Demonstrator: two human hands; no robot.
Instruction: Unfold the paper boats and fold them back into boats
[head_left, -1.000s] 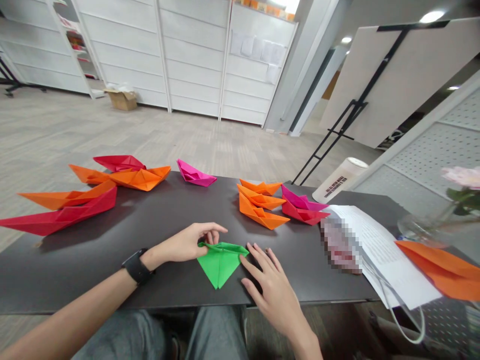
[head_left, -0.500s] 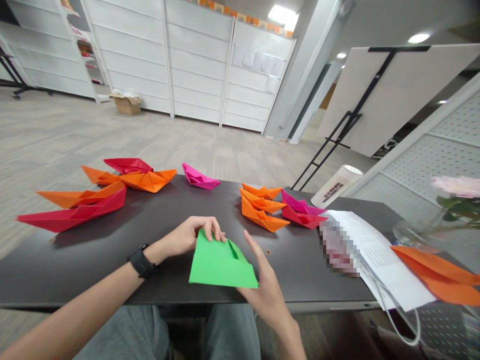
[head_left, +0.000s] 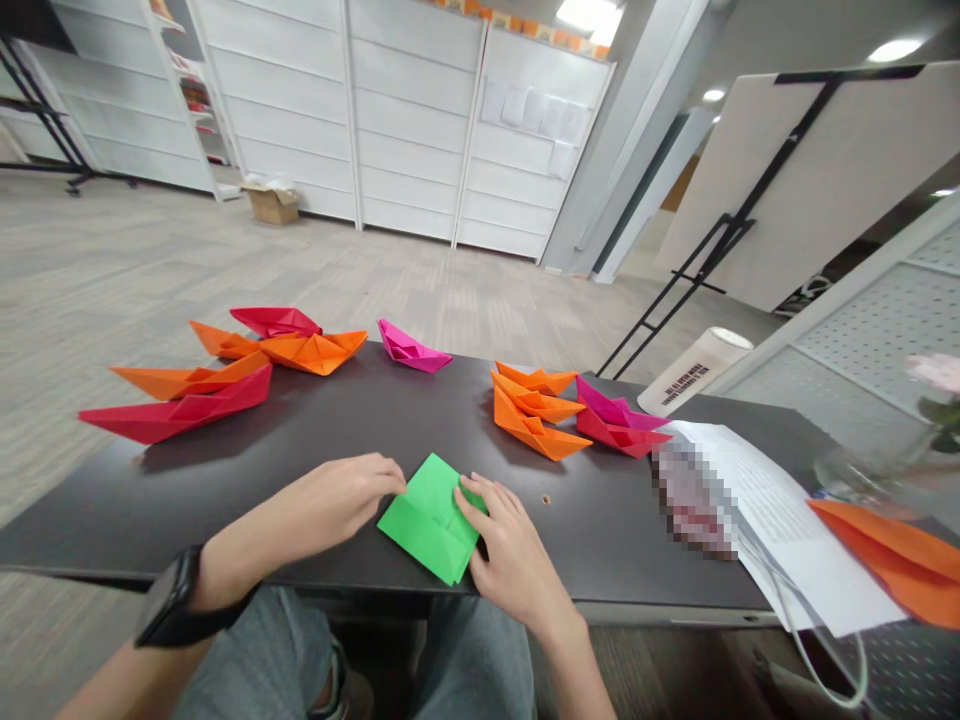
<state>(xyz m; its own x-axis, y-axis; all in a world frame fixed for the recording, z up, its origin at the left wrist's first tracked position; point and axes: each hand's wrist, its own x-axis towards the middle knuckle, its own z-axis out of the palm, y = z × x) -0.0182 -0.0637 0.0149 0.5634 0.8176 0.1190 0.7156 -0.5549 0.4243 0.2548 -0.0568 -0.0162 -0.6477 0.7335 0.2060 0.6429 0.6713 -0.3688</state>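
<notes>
We can see two arms of the person, with a left hand (head_left: 337, 495) and a right hand (head_left: 510, 555) at the ends. On the left wrist there is a black watch (head_left: 171, 597). It has a wide black strap and a flat black face, and we cannot read anything on it. Both arms are bare all the way to the edge of the picture. Just below the front edge of the table (head_left: 225, 530), we can see grey trousers (head_left: 255, 650). The cloth looks soft and a little faded, and it has small folds in it near the knees.
</notes>
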